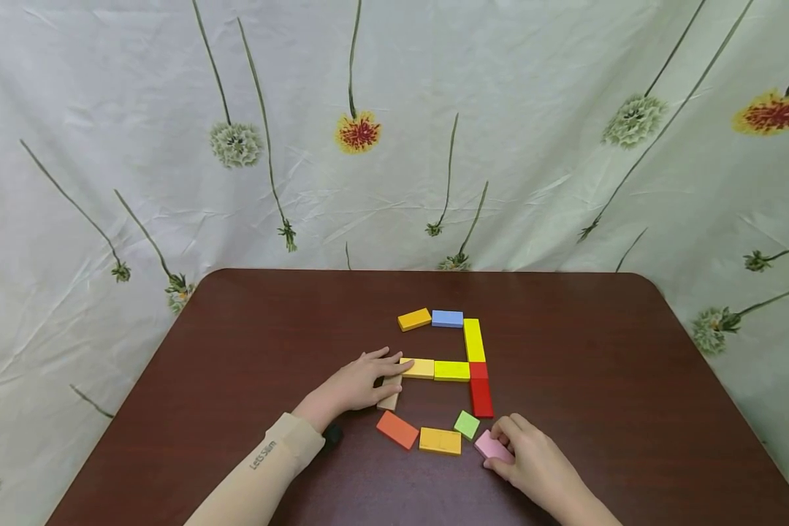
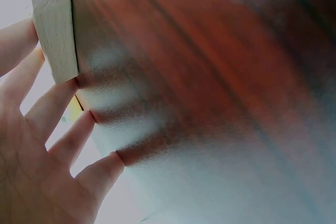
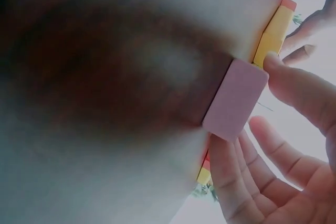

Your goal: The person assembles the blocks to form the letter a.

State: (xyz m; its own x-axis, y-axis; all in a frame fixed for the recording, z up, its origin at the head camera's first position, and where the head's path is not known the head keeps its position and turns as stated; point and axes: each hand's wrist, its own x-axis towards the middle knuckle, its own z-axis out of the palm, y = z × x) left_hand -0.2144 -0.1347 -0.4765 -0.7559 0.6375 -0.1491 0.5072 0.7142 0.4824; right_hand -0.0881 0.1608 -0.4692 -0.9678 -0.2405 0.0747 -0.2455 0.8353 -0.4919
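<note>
My right hand (image 1: pixel 532 456) pinches a pink block (image 1: pixel 493 446) at the near right of a figure laid out in flat blocks; the right wrist view shows that pink block (image 3: pixel 236 99) between thumb and fingers. My left hand (image 1: pixel 355 383) rests with outstretched fingers on a plain wood block (image 1: pixel 389 394) and the end of a pale yellow block (image 1: pixel 422 368). In the left wrist view the fingers touch the wood block (image 2: pixel 56 30). Beside the pink block lies a tilted green block (image 1: pixel 467 424).
An orange-red block (image 1: pixel 397 429) and an amber block (image 1: pixel 440 441) lie at the near side. Yellow (image 1: pixel 451 371), red (image 1: pixel 481 394), tall yellow (image 1: pixel 473 340), blue (image 1: pixel 447 318) and orange (image 1: pixel 414 319) blocks form the rest. The brown table (image 1: pixel 598 351) meets a flowered cloth (image 1: pixel 394 183) behind.
</note>
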